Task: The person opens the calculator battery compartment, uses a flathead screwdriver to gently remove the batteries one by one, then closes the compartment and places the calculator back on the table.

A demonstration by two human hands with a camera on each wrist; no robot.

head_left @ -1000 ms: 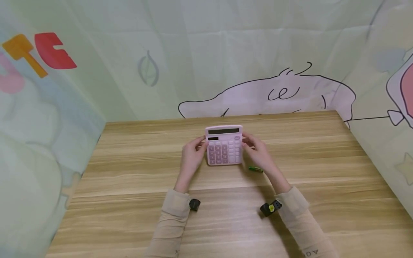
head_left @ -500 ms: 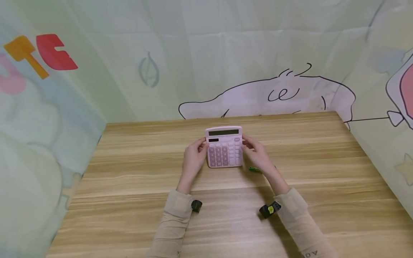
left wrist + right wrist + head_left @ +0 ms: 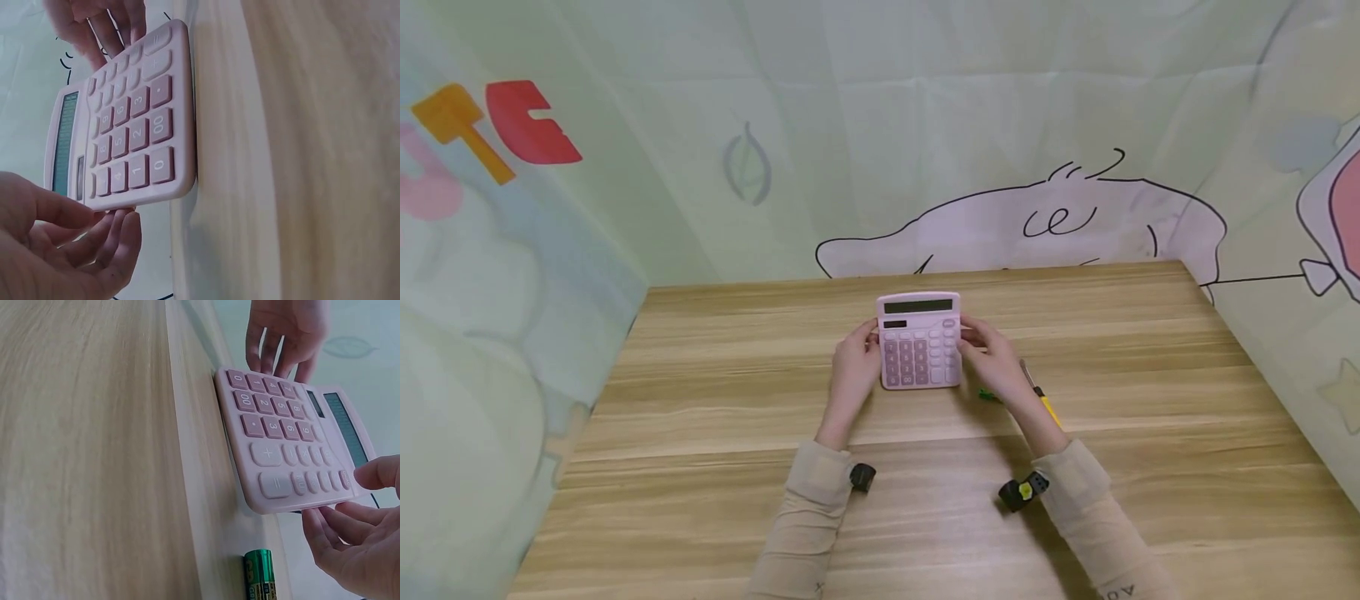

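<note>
A pink calculator [image 3: 920, 342] stands tilted up toward me, its lower edge close over the table, its dark display at the top. My left hand [image 3: 856, 360] grips its left side, thumb at the edge and fingers reaching behind, as the left wrist view shows. On the opposite side my right hand [image 3: 997, 360] pinches the calculator between thumb and fingers. A green battery [image 3: 259, 575] lies on the table beside the right hand, partly hidden by it in the head view. Under the right forearm lies a screwdriver [image 3: 1048, 408] with a yellow and black handle, partly covered.
The wood-grain table [image 3: 715, 400] ends at a printed cloth backdrop [image 3: 880, 150] behind and at both sides. Small black cameras sit at both wrists, the left wrist camera [image 3: 862, 477] and the right wrist camera [image 3: 1022, 492], just over the tabletop.
My left hand and forearm have shifted slightly right, and the right forearm slightly left. The screwdriver now shows beside the right forearm, while more of the battery is covered. Both hands keep holding the calculator.
</note>
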